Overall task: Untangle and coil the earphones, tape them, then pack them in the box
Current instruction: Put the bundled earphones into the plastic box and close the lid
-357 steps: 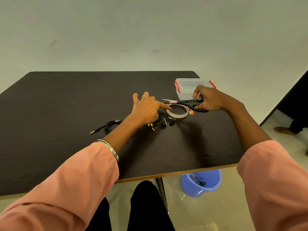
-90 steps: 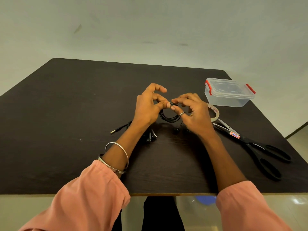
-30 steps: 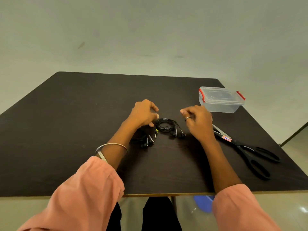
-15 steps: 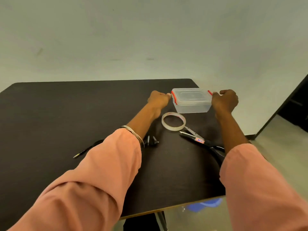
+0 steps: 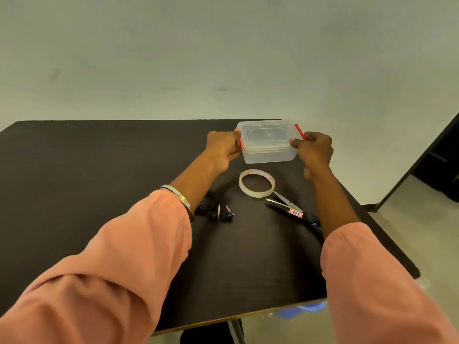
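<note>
A clear plastic box with red side clips and its lid on stands at the table's far right. My left hand grips the box's left end at its red clip. My right hand holds the right end, fingers pinching the right clip. Black earphones lie on the table nearer to me, partly hidden behind my left forearm; two earbuds show. A roll of clear tape lies flat just in front of the box.
Black-handled scissors lie right of the tape, handles hidden under my right forearm. The dark table ends close behind the box and along its right side. A blue bucket shows below the near edge.
Both hands left the coiled earphones and reached to the box. Since half a second ago they have closed on its two clipped ends.
</note>
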Available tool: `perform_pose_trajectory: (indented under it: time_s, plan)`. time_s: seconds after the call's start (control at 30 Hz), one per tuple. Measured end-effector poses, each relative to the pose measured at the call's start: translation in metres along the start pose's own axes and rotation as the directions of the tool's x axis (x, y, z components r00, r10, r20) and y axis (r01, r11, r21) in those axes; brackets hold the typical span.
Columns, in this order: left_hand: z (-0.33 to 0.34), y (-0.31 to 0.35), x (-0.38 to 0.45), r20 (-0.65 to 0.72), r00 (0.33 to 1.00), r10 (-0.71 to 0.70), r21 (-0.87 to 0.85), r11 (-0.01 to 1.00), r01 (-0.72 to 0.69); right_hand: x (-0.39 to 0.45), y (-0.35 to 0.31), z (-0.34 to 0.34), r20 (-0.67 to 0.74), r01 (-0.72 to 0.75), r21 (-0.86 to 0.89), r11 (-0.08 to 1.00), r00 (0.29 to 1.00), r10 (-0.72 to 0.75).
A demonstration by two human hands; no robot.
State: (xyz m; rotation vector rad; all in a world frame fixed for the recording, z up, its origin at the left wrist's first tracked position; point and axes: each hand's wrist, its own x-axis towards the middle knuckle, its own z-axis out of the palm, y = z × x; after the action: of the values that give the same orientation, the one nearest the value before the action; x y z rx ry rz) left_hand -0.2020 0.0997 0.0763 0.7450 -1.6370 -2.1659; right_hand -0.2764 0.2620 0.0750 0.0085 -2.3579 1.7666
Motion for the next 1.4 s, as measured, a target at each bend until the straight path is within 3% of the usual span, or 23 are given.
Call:
perform_pose_trajectory:
  time_s: [0.23,0.57,0.8,0.97,1.1,1.33,1.4]
  plan:
    - [-0.097,0.025,-0.011,-0.16,0.985,0.057,-0.045,0.997,-0.065,-0.048,-0.025,0.053,0.134,0.024,0.169,0.985,0.99,-0.047]
    - [-0.209,0.011,-0.036,-0.351,0.936,0.022,-0.115,0.991,-0.066,-0.117,-0.029,0.117,0.408,-0.004,0.14,0.99,0.912,-0.054]
    - [-0.241,-0.007,-0.035,-0.472,0.877,0.091,-0.023,0.993,-0.115,-0.135,-0.018,0.131,0.511,0.078,0.102,0.992,0.851,-0.119]
    - [-0.253,-0.019,-0.028,-0.544,0.804,0.24,0.124,0.971,-0.206,-0.137,-0.016,0.138,0.565,0.087,0.125,0.988,0.812,-0.143]
    - [-0.252,-0.025,-0.025,-0.555,0.774,0.306,0.146,0.951,-0.271,-0.131,-0.015,0.138,0.59,0.11,0.098,0.989,0.794,-0.146]
    - [-0.265,-0.031,-0.02,-0.54,0.796,0.275,0.208,0.96,-0.19,-0.122,-0.011,0.138,0.658,0.064,0.046,0.997,0.749,-0.078]
    - [-0.266,-0.034,-0.021,-0.549,0.783,0.292,0.277,0.948,-0.159,-0.119,-0.007,0.137,0.67,0.163,-0.037,0.986,0.736,-0.096]
